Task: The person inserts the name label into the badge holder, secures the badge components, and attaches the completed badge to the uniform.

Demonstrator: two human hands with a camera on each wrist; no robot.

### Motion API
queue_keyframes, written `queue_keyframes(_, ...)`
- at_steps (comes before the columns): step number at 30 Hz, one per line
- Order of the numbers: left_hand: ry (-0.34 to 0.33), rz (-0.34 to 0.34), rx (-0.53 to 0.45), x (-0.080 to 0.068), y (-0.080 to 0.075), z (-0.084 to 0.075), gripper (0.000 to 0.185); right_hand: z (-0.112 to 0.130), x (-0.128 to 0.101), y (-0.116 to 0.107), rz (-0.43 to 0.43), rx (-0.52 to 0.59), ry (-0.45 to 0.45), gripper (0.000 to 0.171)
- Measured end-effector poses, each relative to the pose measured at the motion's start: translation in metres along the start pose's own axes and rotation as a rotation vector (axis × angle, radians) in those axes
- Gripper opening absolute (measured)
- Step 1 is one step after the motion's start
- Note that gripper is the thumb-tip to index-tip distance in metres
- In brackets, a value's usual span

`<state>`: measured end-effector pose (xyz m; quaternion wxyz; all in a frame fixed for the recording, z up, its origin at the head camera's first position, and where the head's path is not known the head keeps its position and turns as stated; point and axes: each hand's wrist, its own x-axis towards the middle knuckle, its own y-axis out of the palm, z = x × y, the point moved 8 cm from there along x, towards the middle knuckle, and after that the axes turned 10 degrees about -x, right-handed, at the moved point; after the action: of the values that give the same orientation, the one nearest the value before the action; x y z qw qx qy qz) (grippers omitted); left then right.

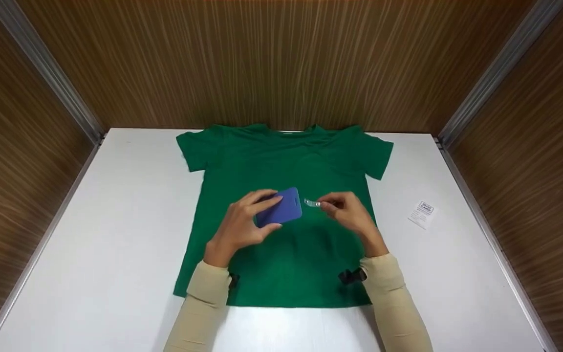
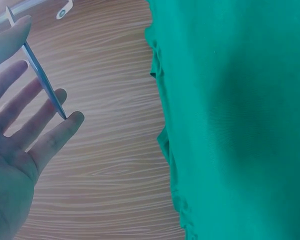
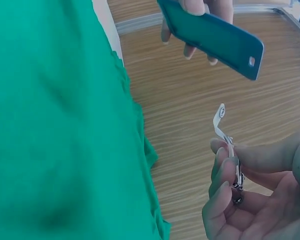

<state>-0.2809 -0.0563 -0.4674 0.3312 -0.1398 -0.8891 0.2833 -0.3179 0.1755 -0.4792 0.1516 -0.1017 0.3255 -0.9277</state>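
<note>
My left hand (image 1: pixel 238 224) grips a flat blue-purple badge holder (image 1: pixel 282 209) by its edges, thumb at the near edge and fingers over the far one. A small slot near the holder's free end faces right. In the left wrist view, the holder (image 2: pixel 44 80) is seen edge-on between thumb and fingers. My right hand (image 1: pixel 351 213) pinches a badge clip, its clear strap (image 1: pixel 311 203) pointing at the slotted end with a small gap between. In the right wrist view, the strap's snap (image 3: pixel 222 112) stands free and the metal clip (image 3: pixel 238 177) lies among the fingers.
Beneath both hands a green T-shirt (image 1: pixel 281 274) lies spread flat on the white table (image 1: pixel 130 220), collar at the far side. A small printed white card (image 1: pixel 422 214) lies right of it. Wood-patterned panels (image 1: pixel 271 63) enclose the table at the back and sides.
</note>
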Motion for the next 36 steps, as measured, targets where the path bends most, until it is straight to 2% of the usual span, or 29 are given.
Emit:
queue_keyframes(6,-0.006,0.007,0.0,-0.002,0.001,0.002,0.06,-0.01,0.003,-0.005,-0.017,-0.054,0.016,0.019)
queue_keyframes(14,-0.008,0.008,0.005,-0.003,0.001,0.002,0.06,-0.022,0.011,-0.005,-0.004,-0.073,0.048,0.018)
queue_keyframes(23,0.0,0.007,0.021,-0.001,0.0,0.0,0.059,-0.039,0.022,-0.012,-0.036,-0.203,0.105,0.017)
queue_keyframes(30,-0.005,0.0,0.01,-0.001,0.0,0.001,0.061,-0.052,0.029,-0.019,-0.032,-0.246,0.159,0.019)
queue_keyframes(36,-0.007,0.002,0.009,-0.001,0.0,0.0,0.06,-0.06,0.036,-0.024,-0.025,-0.283,0.159,0.02)
